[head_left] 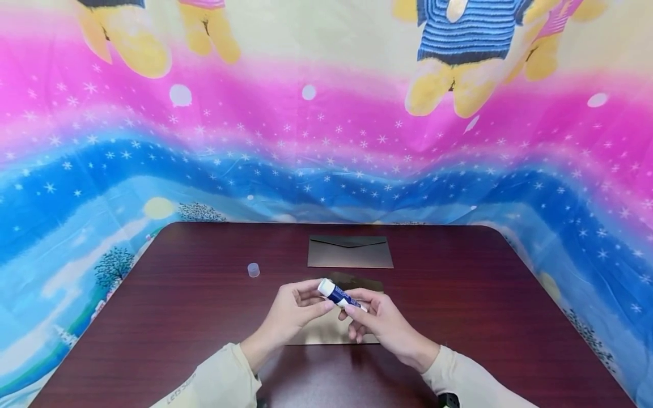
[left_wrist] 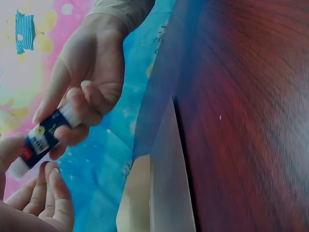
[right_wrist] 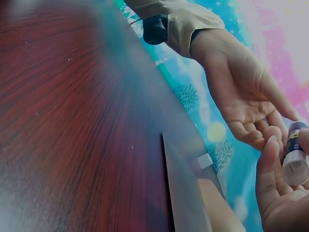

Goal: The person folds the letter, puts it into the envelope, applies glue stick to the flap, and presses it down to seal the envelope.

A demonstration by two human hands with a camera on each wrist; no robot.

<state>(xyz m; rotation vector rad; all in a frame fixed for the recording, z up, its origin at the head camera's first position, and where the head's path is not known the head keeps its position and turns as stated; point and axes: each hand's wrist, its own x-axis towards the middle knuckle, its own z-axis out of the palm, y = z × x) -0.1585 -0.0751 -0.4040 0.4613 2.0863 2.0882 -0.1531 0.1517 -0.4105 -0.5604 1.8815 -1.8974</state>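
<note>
Both hands hold a glue stick [head_left: 339,294] with a dark blue label, tilted above an envelope. My left hand [head_left: 291,311] pinches it near its white upper end between thumb and fingers. Around the lower end curl the thumb and fingers of my right hand [head_left: 390,323]. In the left wrist view the label of the glue stick [left_wrist: 41,137] shows between the hands. The right wrist view catches its pale translucent end [right_wrist: 295,166]. Beneath the hands lies a gold-toned envelope [head_left: 318,334], its dark flap [head_left: 357,281] pointing away; the hands partly cover it.
A small translucent cap [head_left: 253,270] stands on the dark red wooden table [head_left: 204,317], left of the hands. Farther back lies a second envelope [head_left: 350,254], its flap folded down. A printed cloth [head_left: 326,187] hangs behind the table's far edge.
</note>
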